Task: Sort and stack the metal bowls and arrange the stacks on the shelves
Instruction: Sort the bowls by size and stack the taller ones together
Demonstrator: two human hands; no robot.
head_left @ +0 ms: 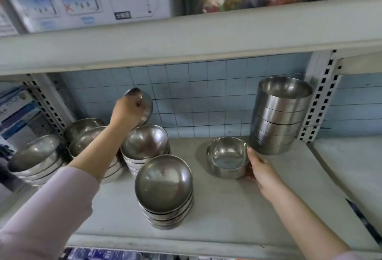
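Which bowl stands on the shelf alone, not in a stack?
The straight-walled bowl right of centre, gripped by the right hand. The rest are nested in stacks, except the tilted bowl held up by the left hand.

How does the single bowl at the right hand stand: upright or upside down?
Upright: the single bowl rests on the shelf, its open mouth and inner bottom showing. The right hand holds its side.

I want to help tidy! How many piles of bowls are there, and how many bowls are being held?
Piles of round bowls: 5 (back-left one partly hidden)
Pile of straight-sided bowls: 1
Single round bowl in the left hand: 1
Single straight-sided bowl in the right hand: 1
Total: 8
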